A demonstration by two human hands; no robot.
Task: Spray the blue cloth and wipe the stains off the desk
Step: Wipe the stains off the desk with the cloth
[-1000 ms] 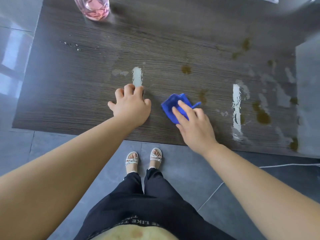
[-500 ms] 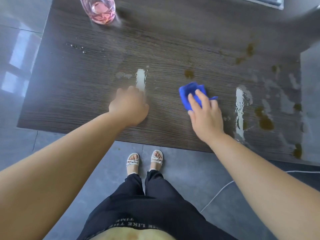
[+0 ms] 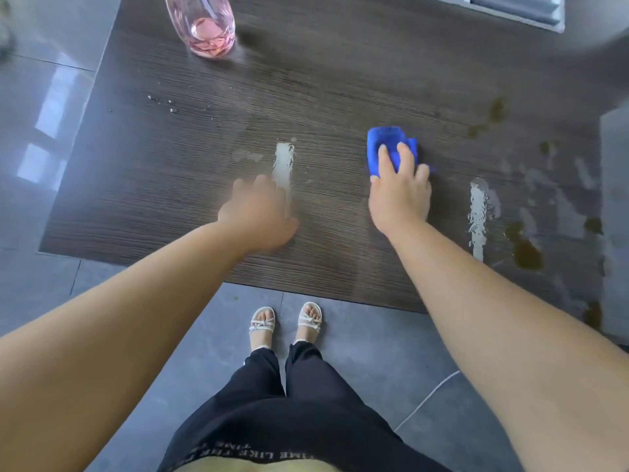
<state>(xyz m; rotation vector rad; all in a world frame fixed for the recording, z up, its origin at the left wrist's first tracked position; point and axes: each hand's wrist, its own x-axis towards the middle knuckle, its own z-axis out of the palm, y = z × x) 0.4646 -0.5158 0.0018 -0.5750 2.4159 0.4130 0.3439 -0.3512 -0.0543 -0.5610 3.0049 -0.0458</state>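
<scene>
Dark wood-grain desk [image 3: 170, 185]: blue cloth [image 3: 388, 141] was pressed under right hand [image 3: 400, 195]; left hand [image 3: 258, 212], blurred, was rested beside wet streak [image 3: 282, 165]; brown stains [image 3: 524, 253] were noted rightward; pink bottle [image 3: 207, 25] was stood at far edge.

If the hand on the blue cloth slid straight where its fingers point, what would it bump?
Probably nothing: beyond the right hand and blue cloth lies bare desk; the pink bottle stands far left.

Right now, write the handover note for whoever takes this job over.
Right hand presses the blue cloth on the desk.
Left hand is blurred, over the desk, holding nothing.
Pink bottle stands at the far edge.
Done: wet streaks show wiping is under way.
Left: brown stains on the desk's right side.
</scene>
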